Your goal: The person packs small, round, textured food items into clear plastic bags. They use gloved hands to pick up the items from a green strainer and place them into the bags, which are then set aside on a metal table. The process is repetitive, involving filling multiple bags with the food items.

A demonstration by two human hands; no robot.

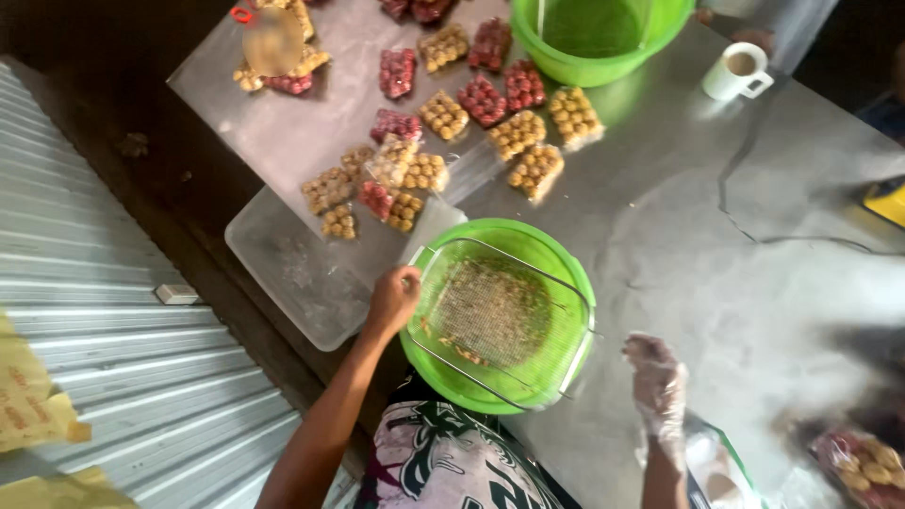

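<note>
You're at the sieving step: your left hand (394, 297) grips the wire sieve (495, 316) resting in the green bowl (566, 273) at the worktop's (679, 207) near edge, gloved right hand (655, 377) loosely open, empty (next, probably steady both sides before lifting).

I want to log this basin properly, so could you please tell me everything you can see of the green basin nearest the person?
The green basin is round, looks like plastic, and sits upright on the grey metal table at its near edge. A rectangular wire mesh tray with a metal frame lies tilted across its mouth, carrying brownish crumbs. The left hand, bare, grips the tray's corner at the basin's left rim. The right hand, in a clear glove, hovers apart from it on the right.
</note>
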